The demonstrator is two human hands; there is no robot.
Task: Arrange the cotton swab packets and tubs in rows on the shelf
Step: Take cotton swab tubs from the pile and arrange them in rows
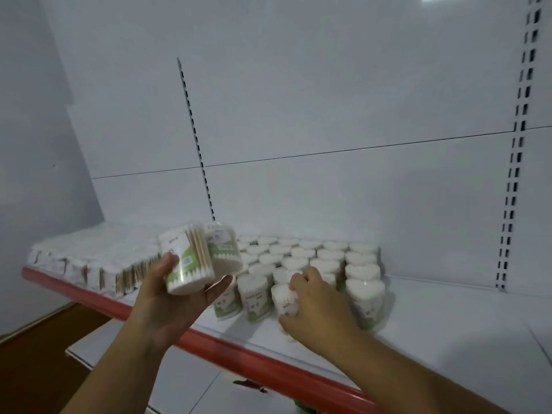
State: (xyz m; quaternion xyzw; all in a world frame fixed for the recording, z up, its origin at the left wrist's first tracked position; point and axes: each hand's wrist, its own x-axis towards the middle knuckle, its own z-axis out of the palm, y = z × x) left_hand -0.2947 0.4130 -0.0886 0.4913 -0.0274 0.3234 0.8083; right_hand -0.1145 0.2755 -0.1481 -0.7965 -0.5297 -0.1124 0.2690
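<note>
At the centre of the frame, the left hand (179, 291) cradles two tubs (199, 258) in its upturned palm, thumb over the near one, probably keeping them ready as stock for the row being built. Just right of it, the right hand (310, 303) closes its fingers over a front tub (283, 300) standing on the shelf (433, 330), seemingly to seat it in line with its neighbours. Behind that, heart-lidded tubs stand upright in tight rows (313, 255) toward the back panel (328, 100), a layout that keeps the labels facing forward. At mid-left, the packets (98, 258) sit packed along the red edge (239, 357). The shelf to the right lies bare, apparently room for more rows.
</note>
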